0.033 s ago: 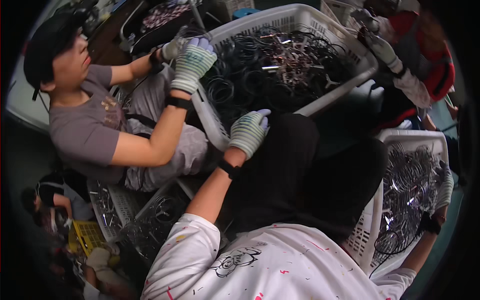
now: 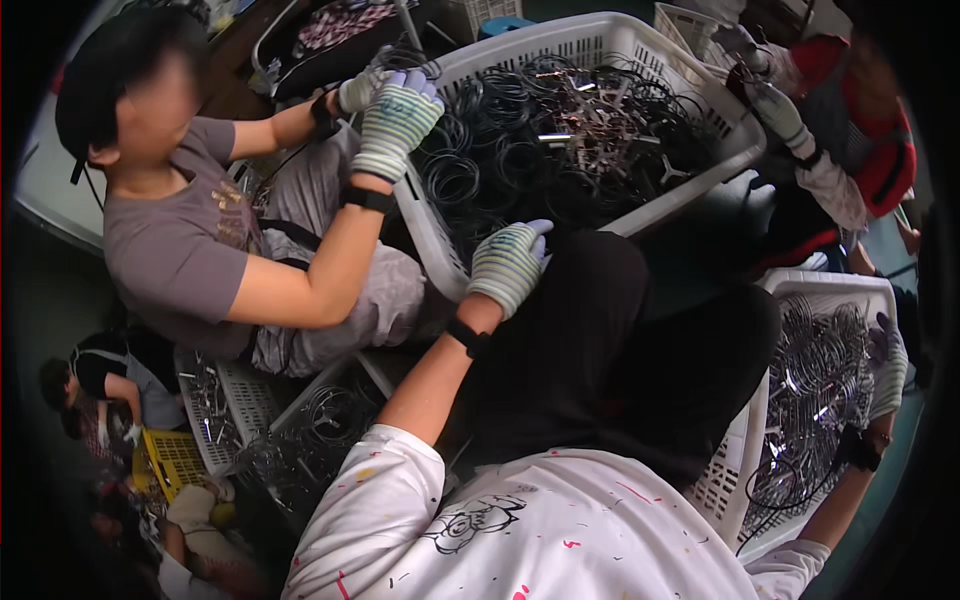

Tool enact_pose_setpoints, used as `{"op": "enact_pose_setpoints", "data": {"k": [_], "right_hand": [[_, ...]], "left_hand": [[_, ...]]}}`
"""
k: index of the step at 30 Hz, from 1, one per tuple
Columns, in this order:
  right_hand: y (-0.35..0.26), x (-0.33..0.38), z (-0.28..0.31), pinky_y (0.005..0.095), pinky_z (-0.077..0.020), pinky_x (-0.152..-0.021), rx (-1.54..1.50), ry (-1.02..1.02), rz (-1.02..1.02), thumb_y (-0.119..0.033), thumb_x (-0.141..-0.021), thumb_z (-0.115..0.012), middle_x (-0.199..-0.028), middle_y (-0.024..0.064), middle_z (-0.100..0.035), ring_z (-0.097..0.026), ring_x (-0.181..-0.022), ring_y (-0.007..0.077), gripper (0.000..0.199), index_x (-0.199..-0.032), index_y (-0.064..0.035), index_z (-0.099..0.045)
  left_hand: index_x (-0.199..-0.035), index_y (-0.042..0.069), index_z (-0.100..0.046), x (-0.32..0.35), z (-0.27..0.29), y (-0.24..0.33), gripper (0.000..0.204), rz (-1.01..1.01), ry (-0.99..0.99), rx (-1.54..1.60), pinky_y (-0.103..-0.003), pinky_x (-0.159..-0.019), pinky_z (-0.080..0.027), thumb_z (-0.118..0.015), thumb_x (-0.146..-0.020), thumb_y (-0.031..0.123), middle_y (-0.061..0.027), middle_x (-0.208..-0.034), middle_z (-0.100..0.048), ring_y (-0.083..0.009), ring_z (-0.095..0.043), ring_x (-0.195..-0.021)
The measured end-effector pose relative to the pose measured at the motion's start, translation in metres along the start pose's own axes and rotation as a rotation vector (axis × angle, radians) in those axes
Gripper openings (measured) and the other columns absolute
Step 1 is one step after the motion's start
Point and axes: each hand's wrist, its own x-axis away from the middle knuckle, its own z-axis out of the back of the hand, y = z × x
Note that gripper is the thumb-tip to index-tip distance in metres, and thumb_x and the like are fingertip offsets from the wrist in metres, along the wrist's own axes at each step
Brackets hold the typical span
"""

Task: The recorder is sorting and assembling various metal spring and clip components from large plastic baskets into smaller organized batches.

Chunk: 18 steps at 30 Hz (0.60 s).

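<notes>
Evidently the wearer's gloved left hand (image 2: 507, 266) rests by a black-trousered knee (image 2: 592, 290) at mid-frame, near the big white slatted crate (image 2: 690, 192) of dark wire coils (image 2: 452, 176); its fingers lie close together, and whether the palm holds anything I can't tell. The gloved right hand (image 2: 888, 366) is at the right side of the smaller white crate (image 2: 718, 480), lower right, heaped with silvery wire rings (image 2: 815, 372); its grip is hidden from me. Handling those well, I'd judge, means lifting slowly and easing snagged loops apart, never tugging.
</notes>
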Motion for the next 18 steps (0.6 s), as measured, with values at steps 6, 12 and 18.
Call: {"op": "enact_pose_setpoints", "data": {"k": [6,12,18], "right_hand": [[-0.075,0.143,-0.377,0.0221,-0.0468,-0.056,0.319,-0.612,0.363,-0.043,-0.1,-0.063,-0.086,0.0056,-0.071,-0.061,-0.061,0.0084,0.047,-0.12,-0.0014,-0.069],[-0.049,0.166,-0.536,0.0257,-0.0506,-0.057,0.406,-0.906,0.277,-0.042,-0.101,-0.06,-0.086,0.0062,-0.075,-0.066,-0.065,0.0116,0.039,-0.109,-0.0062,-0.073],[0.003,0.181,-0.609,0.0284,-0.0519,-0.059,0.5,-1.113,0.174,-0.036,-0.103,-0.057,-0.089,0.0071,-0.076,-0.068,-0.068,0.0137,0.036,-0.112,-0.0048,-0.073]], "left_hand": [[-0.119,0.014,-0.068,0.024,0.019,-0.027,0.026,0.053,0.069,0.006,-0.046,-0.081,-0.053,-0.061,-0.094,0.014,-0.0148,-0.097,-0.068,-0.0361,-0.066,-0.091],[-0.125,0.013,-0.067,-0.011,0.019,-0.031,0.031,-0.047,-0.121,0.007,-0.047,-0.083,-0.053,-0.062,-0.095,0.02,-0.0154,-0.1,-0.07,-0.0373,-0.066,-0.095],[-0.133,0.007,-0.062,-0.077,0.041,-0.037,0.047,-0.113,-0.162,-0.248,-0.046,-0.1,-0.05,-0.062,-0.096,0.035,-0.0208,-0.126,-0.066,-0.038,-0.063,-0.115]]}}
